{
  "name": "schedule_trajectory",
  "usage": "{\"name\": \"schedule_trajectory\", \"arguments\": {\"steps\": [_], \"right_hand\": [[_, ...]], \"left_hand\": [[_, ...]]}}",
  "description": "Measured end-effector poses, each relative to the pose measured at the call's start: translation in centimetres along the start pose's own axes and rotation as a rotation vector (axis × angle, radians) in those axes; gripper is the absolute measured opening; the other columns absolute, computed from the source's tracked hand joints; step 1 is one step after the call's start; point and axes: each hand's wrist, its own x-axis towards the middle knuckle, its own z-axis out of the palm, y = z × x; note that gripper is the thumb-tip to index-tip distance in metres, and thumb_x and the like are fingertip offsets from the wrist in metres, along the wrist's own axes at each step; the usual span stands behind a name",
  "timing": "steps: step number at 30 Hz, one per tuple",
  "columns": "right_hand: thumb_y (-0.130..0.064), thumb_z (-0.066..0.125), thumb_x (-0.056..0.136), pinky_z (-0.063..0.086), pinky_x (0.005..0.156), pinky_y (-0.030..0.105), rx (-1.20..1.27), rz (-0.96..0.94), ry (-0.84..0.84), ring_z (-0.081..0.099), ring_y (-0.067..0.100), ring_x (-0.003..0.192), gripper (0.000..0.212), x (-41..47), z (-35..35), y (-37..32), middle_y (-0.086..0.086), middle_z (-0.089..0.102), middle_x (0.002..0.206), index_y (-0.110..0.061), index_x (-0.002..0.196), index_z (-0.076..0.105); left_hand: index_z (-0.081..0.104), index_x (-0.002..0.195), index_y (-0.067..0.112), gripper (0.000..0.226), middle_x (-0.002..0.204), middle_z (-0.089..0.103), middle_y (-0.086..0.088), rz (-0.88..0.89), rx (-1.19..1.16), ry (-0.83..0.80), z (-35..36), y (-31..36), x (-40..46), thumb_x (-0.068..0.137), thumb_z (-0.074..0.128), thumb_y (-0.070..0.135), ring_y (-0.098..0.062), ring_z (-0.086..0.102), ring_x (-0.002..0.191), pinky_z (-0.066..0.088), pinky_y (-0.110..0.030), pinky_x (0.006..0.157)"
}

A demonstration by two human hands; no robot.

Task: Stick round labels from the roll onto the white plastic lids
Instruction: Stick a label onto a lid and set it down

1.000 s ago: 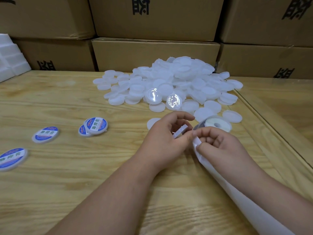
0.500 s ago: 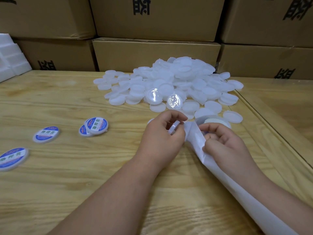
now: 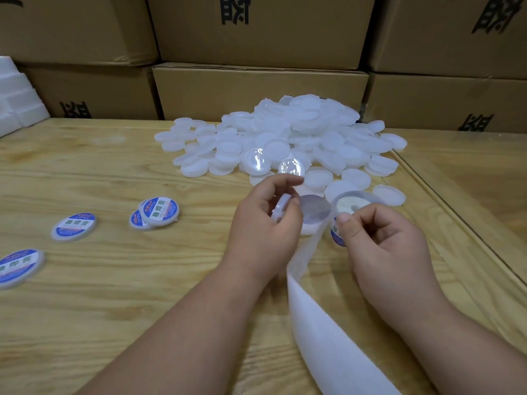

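Your left hand [image 3: 263,226] is curled around a small white plastic lid [image 3: 281,208], held on edge between thumb and fingers above the pale wooden table [image 3: 114,295]. Your right hand [image 3: 382,246] pinches a round blue-and-white label [image 3: 336,233] between thumb and fingers; only the label's left edge shows past the thumb. Between your two hands the white backing strip [image 3: 313,315] rises from the near edge of the table and bends over, with a greyish round patch [image 3: 315,213] showing on it just right of the held lid. The label roll [image 3: 352,205] lies flat on the table just beyond your right hand, its pale core visible.

Farther back, in the middle of the table, sits a large heap of loose white plastic lids [image 3: 285,141], with two clear glossy discs [image 3: 256,159] lying at its near side. To the left, four finished lids carrying blue-and-white labels [image 3: 158,210] lie apart on the wood: two overlapping near the centre-left, one farther left, one at the left edge. Brown cardboard boxes [image 3: 256,89] with black printed characters are stacked along the far side, and white foam blocks [image 3: 17,92] sit at the far left.
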Motion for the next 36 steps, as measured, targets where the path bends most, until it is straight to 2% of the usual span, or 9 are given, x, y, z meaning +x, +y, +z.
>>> {"name": "schedule_trajectory", "arguments": {"steps": [2, 6, 11, 17, 22, 24, 28, 33, 36], "right_hand": [[-0.036, 0.071, 0.088, 0.032, 0.042, 0.02, 0.005, 0.022, 0.002, 0.035, 0.01, 0.044, 0.03, 0.2, 0.0, 0.1, -0.008, 0.043, 0.053, -0.016, 0.072, 0.057], [-0.027, 0.065, 0.098, 0.029, 0.044, 0.025, 0.064, 0.134, -0.064, 0.031, 0.012, 0.046, 0.026, 0.3, 0.1, 0.4, -0.009, 0.04, 0.053, -0.02, 0.073, 0.066], [-0.031, 0.056, 0.1, 0.028, 0.039, 0.026, 0.433, 0.357, -0.127, 0.03, 0.014, 0.042, 0.033, 0.7, 0.0, -0.3, 0.002, 0.041, 0.056, -0.018, 0.074, 0.071], [-0.02, 0.06, 0.097, 0.027, 0.038, 0.025, 0.471, 0.376, -0.119, 0.031, 0.013, 0.044, 0.029, 0.8, 0.0, -0.4, 0.002, 0.044, 0.057, -0.015, 0.07, 0.066], [-0.016, 0.059, 0.096, 0.027, 0.038, 0.025, 0.494, 0.355, -0.108, 0.03, 0.013, 0.044, 0.041, 0.8, -0.1, -0.5, 0.001, 0.044, 0.057, -0.023, 0.056, 0.059], [-0.015, 0.059, 0.095, 0.027, 0.038, 0.024, 0.502, 0.33, -0.101, 0.03, 0.012, 0.044, 0.041, 0.8, -0.1, -0.5, 0.0, 0.043, 0.057, -0.023, 0.055, 0.057], [-0.022, 0.06, 0.083, 0.026, 0.04, 0.024, 0.474, 0.246, -0.047, 0.03, 0.013, 0.042, 0.028, 0.7, -0.1, -0.5, -0.001, 0.043, 0.054, -0.025, 0.055, 0.057], [-0.03, 0.065, 0.083, 0.026, 0.042, 0.024, 0.3, 0.052, -0.012, 0.03, 0.018, 0.045, 0.012, -0.1, 0.1, -0.5, 0.002, 0.04, 0.051, -0.028, 0.071, 0.065], [-0.026, 0.063, 0.086, 0.027, 0.043, 0.024, 0.279, 0.017, -0.096, 0.029, 0.017, 0.045, 0.013, -0.3, 0.4, -0.6, 0.0, 0.04, 0.048, -0.03, 0.074, 0.066]], "left_hand": [[0.07, 0.107, 0.037, 0.03, 0.09, 0.067, 0.021, 0.039, 0.037, -0.005, -0.1, -0.2, 0.0, 0.092, 0.058, 0.014, -0.004, 0.064, 0.086, 0.05, -0.018, 0.08], [0.068, 0.097, 0.034, 0.029, 0.102, 0.067, 0.01, 0.182, 0.132, 0.021, 0.0, -0.1, 0.0, 0.094, 0.057, 0.007, -0.009, 0.065, 0.098, 0.056, -0.037, 0.088], [0.066, 0.098, 0.028, 0.029, 0.101, 0.065, 0.004, 0.368, 0.208, 0.033, 0.2, 0.0, 0.1, 0.093, 0.06, 0.0, 0.001, 0.06, 0.101, 0.042, -0.01, 0.089], [0.073, 0.099, 0.019, 0.021, 0.102, 0.061, -0.004, 0.405, 0.175, -0.018, 0.2, -0.5, 0.2, 0.093, 0.062, 0.002, -0.011, 0.061, 0.1, 0.044, -0.017, 0.093], [0.072, 0.098, 0.025, 0.025, 0.101, 0.061, -0.002, 0.402, 0.135, -0.063, 0.1, -0.3, 0.2, 0.092, 0.064, 0.002, -0.012, 0.062, 0.098, 0.048, -0.021, 0.091], [0.071, 0.097, 0.03, 0.026, 0.098, 0.064, 0.001, 0.293, 0.066, -0.069, 0.2, -0.2, -0.1, 0.089, 0.066, 0.006, -0.012, 0.065, 0.093, 0.052, -0.024, 0.083], [0.06, 0.108, 0.022, 0.032, 0.081, 0.066, -0.008, -0.016, -0.364, -0.127, -0.7, 0.2, 0.0, 0.076, 0.057, 0.02, -0.029, 0.069, 0.063, 0.046, -0.028, 0.042], [0.051, 0.107, 0.015, 0.028, 0.078, 0.066, -0.018, -0.331, -0.748, -0.149, -1.3, 0.5, 0.8, 0.083, 0.037, 0.023, -0.035, 0.065, 0.058, 0.036, -0.022, 0.039], [0.056, 0.108, 0.017, 0.022, 0.09, 0.072, -0.012, -0.397, -0.77, -0.2, -1.1, 0.5, 1.1, 0.099, 0.04, 0.029, -0.025, 0.066, 0.066, 0.033, -0.025, 0.044]]}}
